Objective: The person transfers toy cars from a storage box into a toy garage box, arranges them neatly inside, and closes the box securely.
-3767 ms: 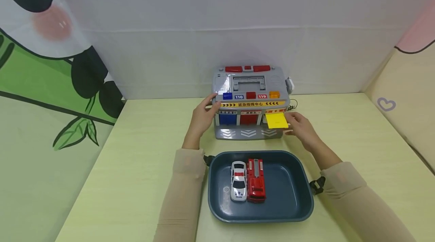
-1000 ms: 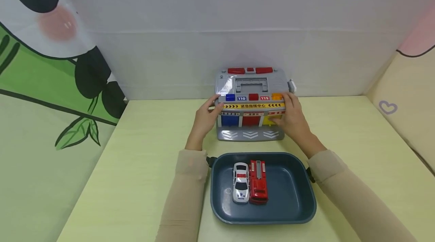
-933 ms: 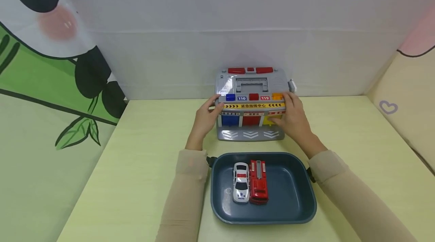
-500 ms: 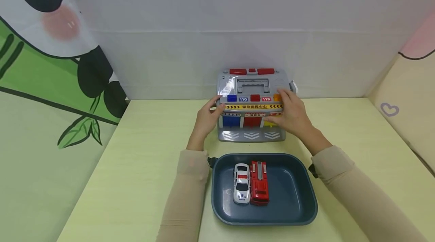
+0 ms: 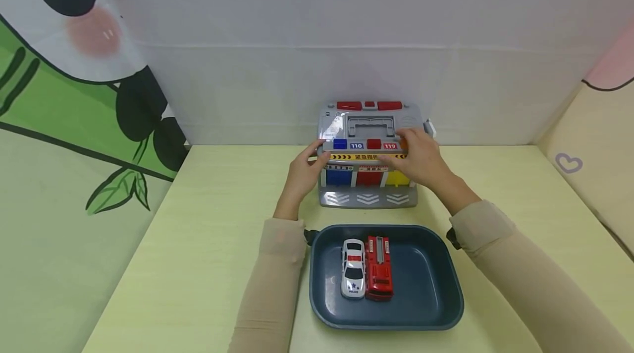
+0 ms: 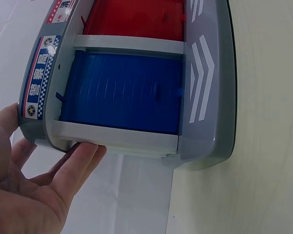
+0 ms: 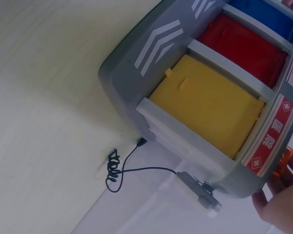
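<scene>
A grey toy emergency-station garage (image 5: 369, 197) stands at the back of the table, against the wall. Its blue door (image 6: 122, 92), red door (image 7: 244, 48) and yellow door (image 7: 207, 105) are all down. My left hand (image 5: 301, 177) holds the left end, thumb at the front edge and fingers about the side. Over the front right roof edge lies my right hand (image 5: 421, 160), its fingers at the orange button (image 7: 284, 162) and the thumb on the yellow sign strip. That hand mostly covers the button in the head view.
In front of the garage, a dark blue tray (image 5: 426, 325) holds a white police car (image 5: 353, 269) beside a red fire truck (image 5: 379, 269). A grey handset (image 7: 198, 190) on a coiled black cord (image 7: 113, 170) hangs at the garage's right side.
The yellow door, raised in the oldest frame, has come down. My right hand has moved from beside that door up and left onto the roof edge. My left hand stays on the left end.
</scene>
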### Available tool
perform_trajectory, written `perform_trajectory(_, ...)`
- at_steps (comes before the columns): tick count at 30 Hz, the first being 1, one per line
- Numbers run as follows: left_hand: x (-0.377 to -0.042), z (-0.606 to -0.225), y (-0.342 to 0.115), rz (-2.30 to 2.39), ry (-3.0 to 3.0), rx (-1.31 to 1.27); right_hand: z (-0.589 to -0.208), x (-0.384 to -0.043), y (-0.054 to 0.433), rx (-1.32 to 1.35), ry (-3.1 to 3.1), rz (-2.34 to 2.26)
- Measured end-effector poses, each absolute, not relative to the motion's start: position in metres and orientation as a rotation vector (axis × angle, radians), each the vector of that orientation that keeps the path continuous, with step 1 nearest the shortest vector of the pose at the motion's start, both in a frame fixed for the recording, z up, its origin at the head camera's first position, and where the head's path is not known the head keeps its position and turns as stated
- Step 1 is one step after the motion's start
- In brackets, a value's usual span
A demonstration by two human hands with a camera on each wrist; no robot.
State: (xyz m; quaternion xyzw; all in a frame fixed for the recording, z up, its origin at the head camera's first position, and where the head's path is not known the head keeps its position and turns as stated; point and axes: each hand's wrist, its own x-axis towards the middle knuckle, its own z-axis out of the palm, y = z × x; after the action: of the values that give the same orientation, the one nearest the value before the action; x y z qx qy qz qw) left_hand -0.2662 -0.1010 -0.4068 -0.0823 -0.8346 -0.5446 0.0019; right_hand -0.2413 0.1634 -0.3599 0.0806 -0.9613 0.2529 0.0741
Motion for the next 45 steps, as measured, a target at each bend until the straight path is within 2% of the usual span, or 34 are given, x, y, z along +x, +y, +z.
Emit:
perform_trajectory(23,-0.269,-0.406,-0.101,-1.692,-2.604,-0.280,-0.341,-0.257,0.148,0.019,-2.983,0.731)
perform_trajectory(36,-0.268,-0.408,-0.102,-1.702,-2.610,-0.267,-0.350,-0.240,0.152,0.087,-2.971,0.795)
perform_trajectory(45,-0.269,-0.407,-0.104,-1.683,-2.608,-0.283,-0.343,-0.228,0.155,0.093,-2.936,0.946)
